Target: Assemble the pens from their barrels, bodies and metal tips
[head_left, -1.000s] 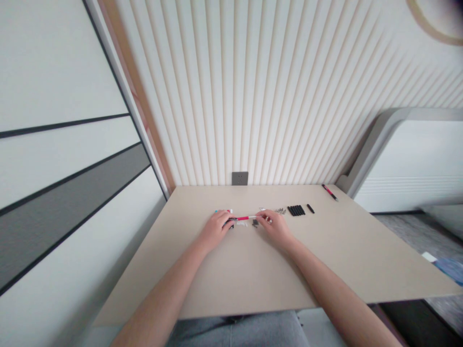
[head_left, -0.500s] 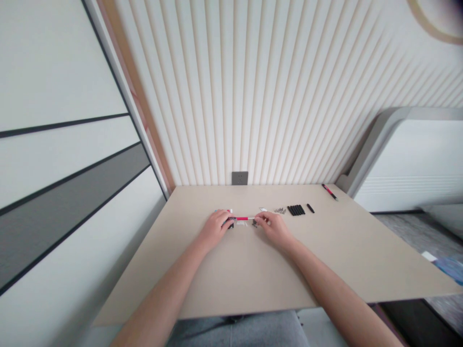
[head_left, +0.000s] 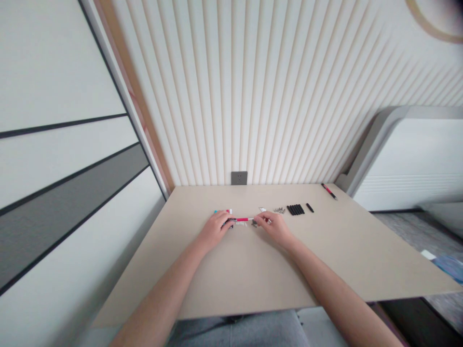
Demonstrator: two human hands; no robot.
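My left hand is closed on the dark left end of a thin red pen held just above the beige table. My right hand pinches the pen's right, pale end. Small clear and dark pen parts lie on the table under the pen. More coloured bits sit just beyond my left hand.
A row of black pen pieces and one separate black piece lie to the right, with small metal springs beside them. Another red pen rests near the far right corner. A grey wall socket is behind the table.
My right hand has slid left along the pen, closer to my left hand. The left hand has stayed put.
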